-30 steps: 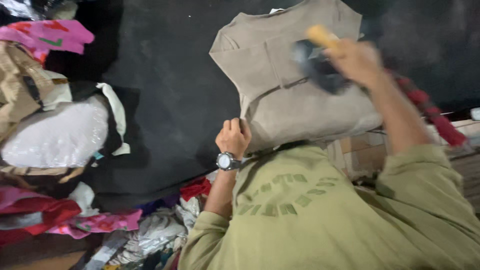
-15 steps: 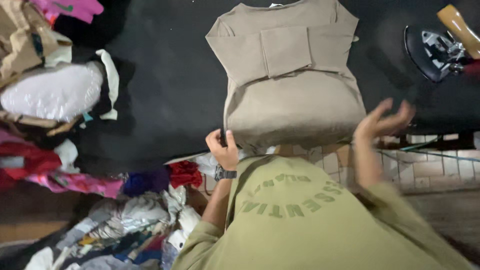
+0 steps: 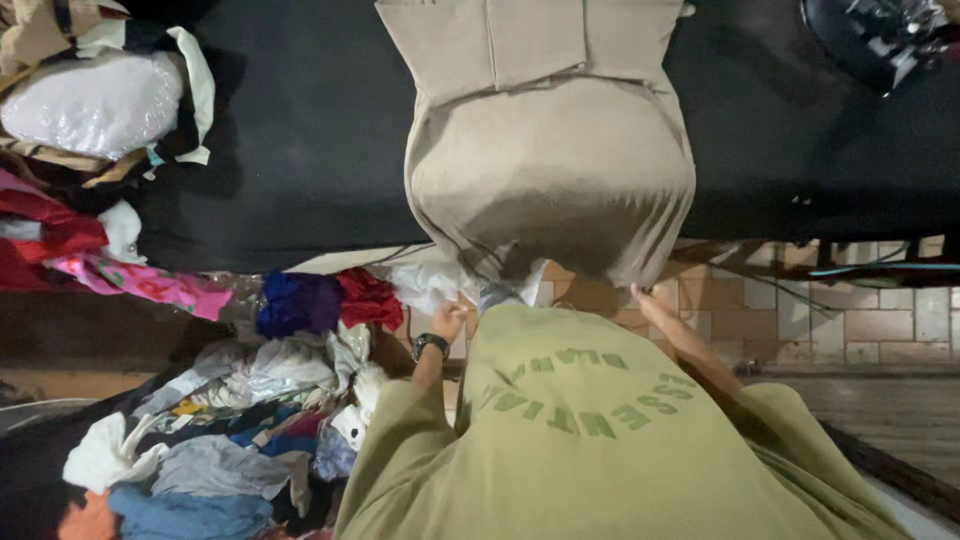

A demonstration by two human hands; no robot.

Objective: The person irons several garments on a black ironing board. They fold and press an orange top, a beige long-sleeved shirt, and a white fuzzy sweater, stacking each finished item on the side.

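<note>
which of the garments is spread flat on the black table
The beige garment, laid out smooth with its lower edge hanging over the black table. The other clothes lie crumpled in heaps on the floor and at the table's left end.

A heap of mixed clothes (image 3: 240, 420) sprawls on the floor at eight o'clock, a blue bundle (image 3: 297, 303) and a red one (image 3: 367, 297) at its upper edge. At ten o'clock sits a white plastic-wrapped bundle (image 3: 95, 100), pink cloth (image 3: 150, 283) below it. A dark iron (image 3: 880, 35) rests at two o'clock. Tiled floor (image 3: 840, 320) shows at three.
</note>
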